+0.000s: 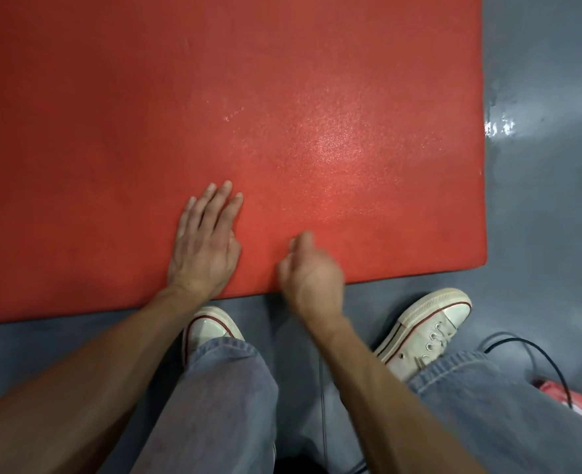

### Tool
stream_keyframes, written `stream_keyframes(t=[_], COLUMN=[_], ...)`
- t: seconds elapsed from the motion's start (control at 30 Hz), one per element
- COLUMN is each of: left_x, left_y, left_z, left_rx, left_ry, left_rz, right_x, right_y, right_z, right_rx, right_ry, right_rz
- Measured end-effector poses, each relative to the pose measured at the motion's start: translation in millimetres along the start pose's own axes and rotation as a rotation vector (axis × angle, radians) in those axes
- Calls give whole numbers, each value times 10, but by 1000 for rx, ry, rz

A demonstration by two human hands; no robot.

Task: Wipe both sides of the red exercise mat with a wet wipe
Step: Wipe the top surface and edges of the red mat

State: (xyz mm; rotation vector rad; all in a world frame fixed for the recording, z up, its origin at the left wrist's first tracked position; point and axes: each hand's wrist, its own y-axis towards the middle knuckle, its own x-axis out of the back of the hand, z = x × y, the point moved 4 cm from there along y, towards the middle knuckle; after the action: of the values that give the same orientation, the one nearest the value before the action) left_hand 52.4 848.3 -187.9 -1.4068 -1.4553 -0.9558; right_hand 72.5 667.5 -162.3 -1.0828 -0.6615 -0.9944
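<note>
The person's two arms are bare, with no sleeves, watch or rings to see. The left hand (203, 244) has short, clean nails on its fingers. The right hand (311, 275) looks a bit blurry, so its nails are hard to make out.

The legs wear loose, faded blue denim jeans (224, 398) with a stitched hem at the bottom of each leg.

On the feet are off-white canvas lace-up sneakers (429, 328). Each shoe has a white rubber toe cap, a thin red line and a dark line around the white sole, and small round metal holes for the white laces. The shoes look a little worn and dirty.
</note>
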Motion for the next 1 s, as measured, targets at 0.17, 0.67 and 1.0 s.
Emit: stream_keyframes(t=[0.17, 0.67, 1.0], left_x=[10, 47, 65], left_y=[-5, 15, 64], left_z=[23, -63, -85], left_rx=[-8, 23, 57], left_ry=[-21, -24, -63], left_rz=[15, 12, -3], right_x=[66, 602, 735], right_y=[-38, -111, 224], right_z=[-68, -864, -1240], right_rx=[291, 227, 201], right_ry=[-176, -201, -135], right_rz=[68, -92, -150])
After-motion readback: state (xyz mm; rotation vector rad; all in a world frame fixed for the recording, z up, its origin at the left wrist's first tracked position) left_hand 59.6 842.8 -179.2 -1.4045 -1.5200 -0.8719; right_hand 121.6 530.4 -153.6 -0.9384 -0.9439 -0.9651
